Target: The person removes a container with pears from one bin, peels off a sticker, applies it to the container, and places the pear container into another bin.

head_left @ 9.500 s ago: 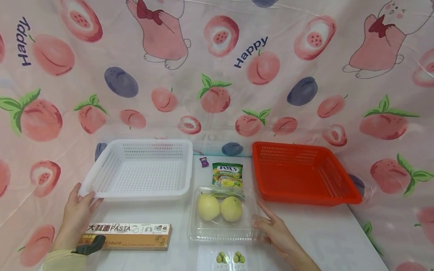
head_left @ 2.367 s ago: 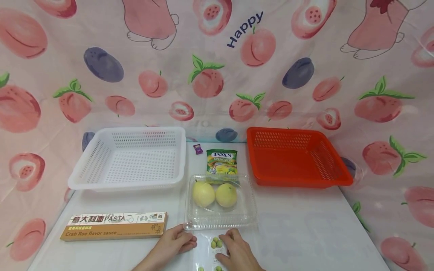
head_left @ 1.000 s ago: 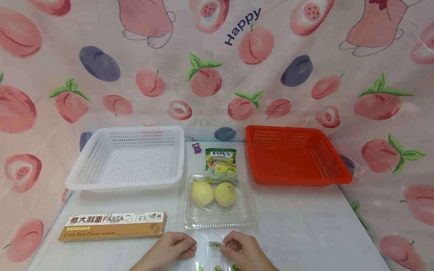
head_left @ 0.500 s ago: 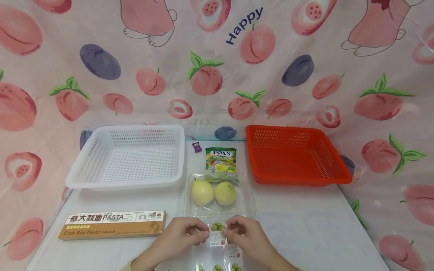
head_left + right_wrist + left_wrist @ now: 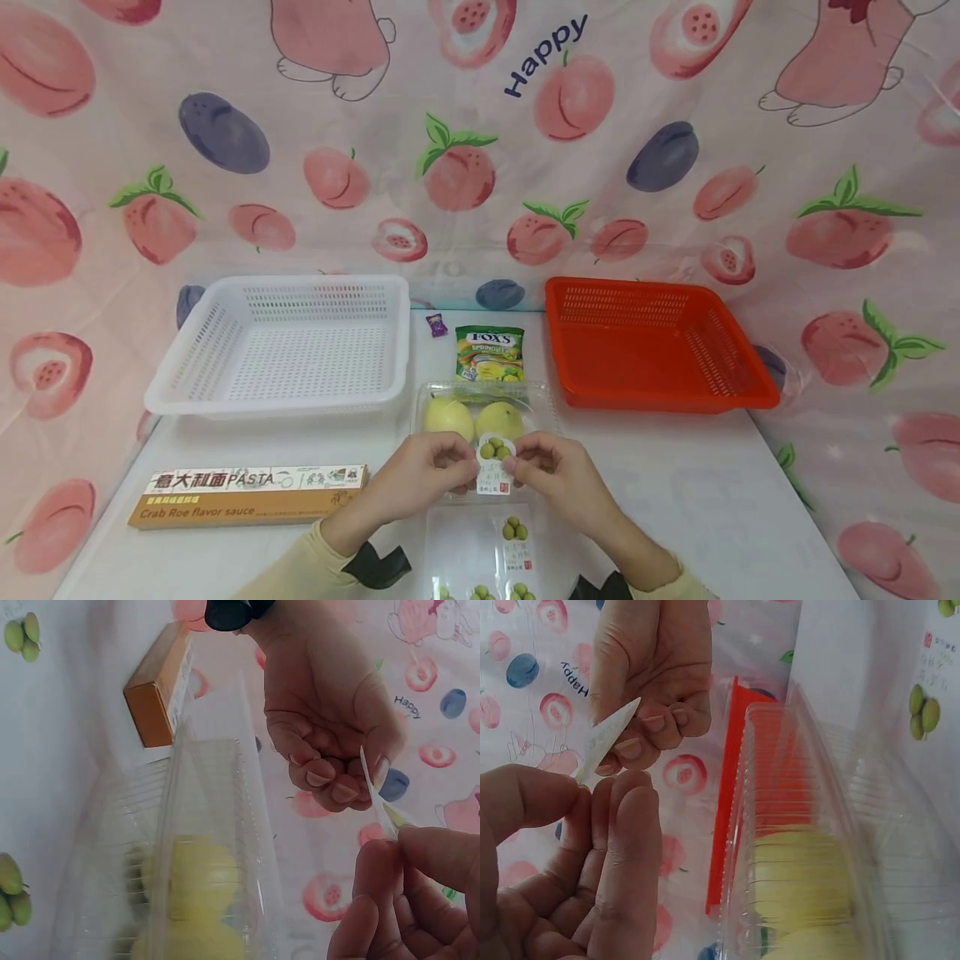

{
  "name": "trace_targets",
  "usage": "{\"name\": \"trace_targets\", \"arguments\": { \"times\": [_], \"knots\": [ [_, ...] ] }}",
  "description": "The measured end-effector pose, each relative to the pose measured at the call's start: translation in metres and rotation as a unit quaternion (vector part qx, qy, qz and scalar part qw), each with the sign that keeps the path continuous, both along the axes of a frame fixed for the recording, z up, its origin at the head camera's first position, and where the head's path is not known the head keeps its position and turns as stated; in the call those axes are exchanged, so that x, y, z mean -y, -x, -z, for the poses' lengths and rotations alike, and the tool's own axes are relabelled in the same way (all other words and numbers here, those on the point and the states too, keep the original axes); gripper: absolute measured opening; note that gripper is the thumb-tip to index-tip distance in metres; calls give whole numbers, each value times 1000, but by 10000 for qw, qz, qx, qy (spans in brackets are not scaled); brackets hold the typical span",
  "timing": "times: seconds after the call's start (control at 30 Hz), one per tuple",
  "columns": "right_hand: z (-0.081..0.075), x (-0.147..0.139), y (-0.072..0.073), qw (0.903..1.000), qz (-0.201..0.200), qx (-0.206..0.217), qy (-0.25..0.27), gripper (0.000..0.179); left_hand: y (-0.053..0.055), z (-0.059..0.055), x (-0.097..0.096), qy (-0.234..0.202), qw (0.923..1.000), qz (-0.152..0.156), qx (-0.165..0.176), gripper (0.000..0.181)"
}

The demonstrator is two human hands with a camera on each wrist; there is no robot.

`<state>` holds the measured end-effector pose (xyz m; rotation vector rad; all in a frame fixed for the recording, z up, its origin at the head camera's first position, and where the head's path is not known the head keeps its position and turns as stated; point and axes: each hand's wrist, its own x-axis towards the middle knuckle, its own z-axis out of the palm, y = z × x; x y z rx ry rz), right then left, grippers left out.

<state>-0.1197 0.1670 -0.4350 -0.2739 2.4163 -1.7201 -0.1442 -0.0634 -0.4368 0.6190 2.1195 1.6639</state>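
Note:
Between my two hands, above the clear plastic box (image 5: 546, 408), is a small white sticker (image 5: 493, 483) printed with green fruit. My left hand (image 5: 420, 477) pinches its left edge between thumb and finger, and my right hand (image 5: 558, 477) pinches its right edge. Both wrist views show the sticker (image 5: 611, 739) nearly edge-on. Inside the box lie two pale yellow-green pears (image 5: 447, 417), partly hidden by the hands and sticker. Below the box, a sheet of stickers (image 5: 465, 546) lies on the table; several fruit stickers remain visible on it.
A white basket (image 5: 277, 407) stands at back left and a red basket (image 5: 645, 398) at back right. Between them lie a green FOX'S candy bag (image 5: 489, 352) and a tiny purple packet (image 5: 437, 325). A pasta box (image 5: 247, 498) lies at left.
Earlier my hands were at the white basket and plastic box, then at the sticker sheet. The sticker has come off the sheet, and both hands have raised it up over the box.

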Motion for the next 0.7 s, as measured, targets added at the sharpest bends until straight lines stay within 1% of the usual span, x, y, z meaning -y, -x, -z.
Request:
{"name": "trace_targets", "arguments": {
  "times": [0.1,0.17,0.23,0.3,0.37,0.47,0.57,0.7],
  "knots": [
    [-2,-1,9,9998,24,104,163,24,8,-4,-3,-121,9997,-85,218,12],
    [-1,-2,16,9991,84,251,333,26,15,-5,-4,-242,9991,-114,332,13],
    [-1,-2,22,9982,173,366,447,28,22,-5,-5,-244,9991,-119,338,13],
    [-1,-1,29,9978,252,424,439,27,29,-6,-6,-188,9992,-133,326,14],
    [-1,-2,35,9979,365,465,282,25,36,-5,-8,-100,9993,-152,318,15],
    [0,-3,46,9981,435,425,-73,21,46,-4,-10,87,9991,-266,319,15],
    [1,-3,57,9976,418,350,-422,18,55,-3,-13,325,9982,-359,343,15],
    [2,-4,67,9946,343,147,-964,14,63,-3,-17,941,9947,-413,2,14]
  ]
}}
